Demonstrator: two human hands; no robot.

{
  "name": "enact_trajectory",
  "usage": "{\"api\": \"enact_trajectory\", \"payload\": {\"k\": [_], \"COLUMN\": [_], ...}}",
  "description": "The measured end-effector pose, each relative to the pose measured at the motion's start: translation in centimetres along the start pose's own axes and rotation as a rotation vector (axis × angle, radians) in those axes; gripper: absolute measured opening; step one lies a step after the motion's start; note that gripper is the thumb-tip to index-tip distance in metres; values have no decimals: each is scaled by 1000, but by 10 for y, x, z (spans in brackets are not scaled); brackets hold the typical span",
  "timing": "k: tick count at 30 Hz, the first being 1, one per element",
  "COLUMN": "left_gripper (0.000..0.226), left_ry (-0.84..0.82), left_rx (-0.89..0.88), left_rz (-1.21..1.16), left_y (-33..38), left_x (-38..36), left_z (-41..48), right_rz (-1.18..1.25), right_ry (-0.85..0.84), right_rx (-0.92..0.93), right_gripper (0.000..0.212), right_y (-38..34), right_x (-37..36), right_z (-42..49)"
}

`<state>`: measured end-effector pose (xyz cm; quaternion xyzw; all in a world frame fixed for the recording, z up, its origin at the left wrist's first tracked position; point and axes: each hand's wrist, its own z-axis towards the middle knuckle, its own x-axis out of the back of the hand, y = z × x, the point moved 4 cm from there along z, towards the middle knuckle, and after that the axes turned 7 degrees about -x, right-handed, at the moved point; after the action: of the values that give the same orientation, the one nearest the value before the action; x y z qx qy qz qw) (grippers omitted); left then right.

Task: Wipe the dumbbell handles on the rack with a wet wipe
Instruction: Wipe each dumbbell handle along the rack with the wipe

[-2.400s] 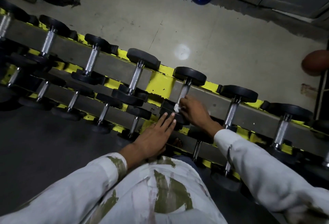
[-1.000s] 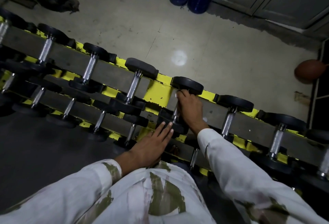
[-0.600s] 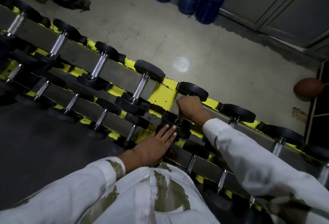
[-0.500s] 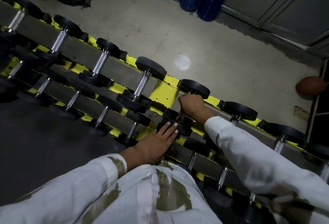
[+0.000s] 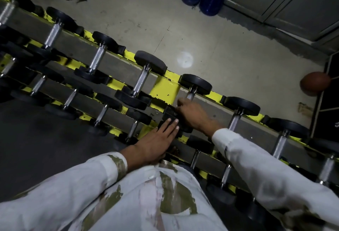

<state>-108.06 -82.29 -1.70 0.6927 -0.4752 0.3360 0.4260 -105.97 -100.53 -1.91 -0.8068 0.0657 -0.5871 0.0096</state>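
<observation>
Mid-frame, the right hand (image 5: 192,114) curls round the dumbbell handle (image 5: 190,95) on the rack (image 5: 165,89); the wipe is hidden. The left hand (image 5: 156,142) lies flat beside. I would turn the wipe round the whole handle.

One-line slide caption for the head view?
Right hand grips a top-row dumbbell handle; left hand rests flat on black dumbbell heads.

A gym: rows of dumbbells (image 5: 141,82) on a yellow rack (image 5: 165,89), concrete floor (image 5: 211,47).
</observation>
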Motion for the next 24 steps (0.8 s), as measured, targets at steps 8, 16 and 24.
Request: {"api": "enact_trajectory", "payload": {"k": [8,16,24], "left_gripper": [102,101,97], "left_ry": [-22,-32,-67], "left_rx": [6,32,44], "left_rz": [15,18,11], "left_y": [3,8,7], "left_x": [1,2,8], "left_z": [0,1,-1], "right_rz": [484,716,1850], "right_ry": [305,43,94], "right_rx": [-347,-749,-1121], "right_gripper": [9,10,34], "right_y": [4,31,41], "right_x": [-20,-57,-46], "right_z": [-34,-28,14]}}
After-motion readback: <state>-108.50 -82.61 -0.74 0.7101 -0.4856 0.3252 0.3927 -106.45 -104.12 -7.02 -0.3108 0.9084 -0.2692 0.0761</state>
